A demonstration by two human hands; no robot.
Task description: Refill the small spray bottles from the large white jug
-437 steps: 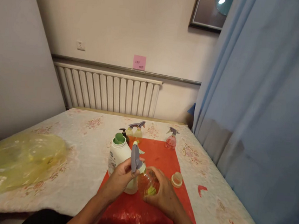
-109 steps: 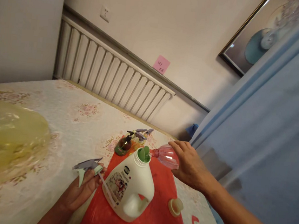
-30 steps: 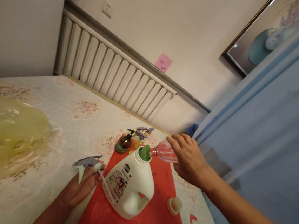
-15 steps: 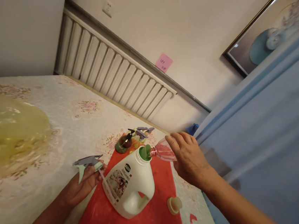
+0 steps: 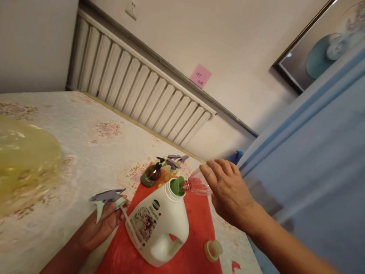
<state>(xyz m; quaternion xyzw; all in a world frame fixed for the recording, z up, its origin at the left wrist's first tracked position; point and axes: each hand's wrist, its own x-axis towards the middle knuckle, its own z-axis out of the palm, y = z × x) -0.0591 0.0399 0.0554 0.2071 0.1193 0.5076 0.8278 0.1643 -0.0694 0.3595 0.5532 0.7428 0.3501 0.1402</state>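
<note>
My right hand [image 5: 230, 191] is wrapped around a clear pinkish bottle [image 5: 199, 185], tipped on its side. The bottle's neck rests at the mouth of a white detergent jug [image 5: 169, 222], where a green spout insert [image 5: 177, 185] shows. Part of the bottle is hidden behind my fingers. The jug stands upright with a picture label on its left face and a handle at the lower right. In my left hand [image 5: 103, 226] is a grey and pale green spray trigger head [image 5: 108, 196]. Its thin dip tube crosses in front of the jug's label.
Under the jug lies a red mat [image 5: 198, 237]. A brown pump bottle [image 5: 152, 173] and spray bottles [image 5: 172, 164] stand behind it. A pale cap [image 5: 213, 250] sits at right, beside a red scrap [image 5: 235, 269]. A yellowish plastic bag [image 5: 12, 163] covers the table's left side.
My right hand and the tilted bottle have shifted very slightly to the left. My left hand and the jug look the same.
</note>
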